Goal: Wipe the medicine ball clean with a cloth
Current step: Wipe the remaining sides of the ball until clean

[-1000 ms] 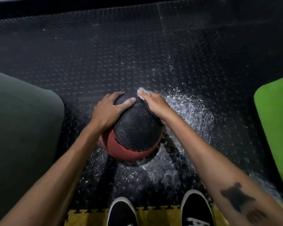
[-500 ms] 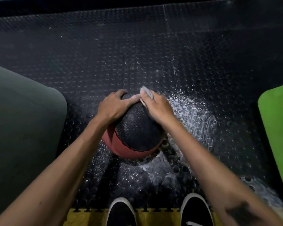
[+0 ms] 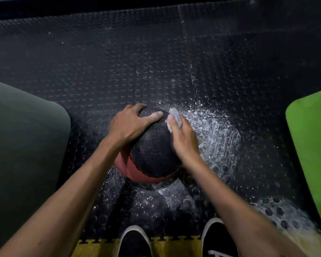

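A medicine ball point(image 3: 153, 154) with a black textured top and a red lower band sits on the black studded floor mat point(image 3: 156, 62). My left hand point(image 3: 130, 125) lies over the ball's upper left, fingers curved round the far side and thumb across the top. My right hand point(image 3: 183, 140) is on the ball's upper right side. It holds a small pale cloth point(image 3: 174, 115) against the surface, and the cloth's end sticks out past the fingertips. Most of the cloth is hidden under that hand.
White powder or wet smears point(image 3: 217, 138) spread on the mat right of the ball and at the lower right. A dark green pad point(image 3: 22, 145) lies on the left, a bright green one point(image 3: 311, 145) on the right. My black shoes point(image 3: 135, 242) stand on a yellow tile edge below.
My right hand has slid the cloth from the ball's top toward its right side. The left hand and the ball stayed almost in place.
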